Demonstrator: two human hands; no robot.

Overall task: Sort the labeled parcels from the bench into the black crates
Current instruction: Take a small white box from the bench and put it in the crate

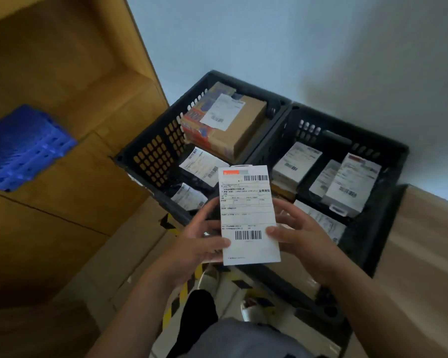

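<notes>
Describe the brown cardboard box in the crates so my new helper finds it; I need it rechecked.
Two black plastic crates sit side by side against the pale wall. In the left crate, at its far end, lies the brown cardboard box, on top of flatter parcels. Alone there, it has orange-and-blue printed tape.

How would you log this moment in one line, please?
left hand: holds parcel | right hand: holds parcel | place: above crates | crates: part-filled
</notes>
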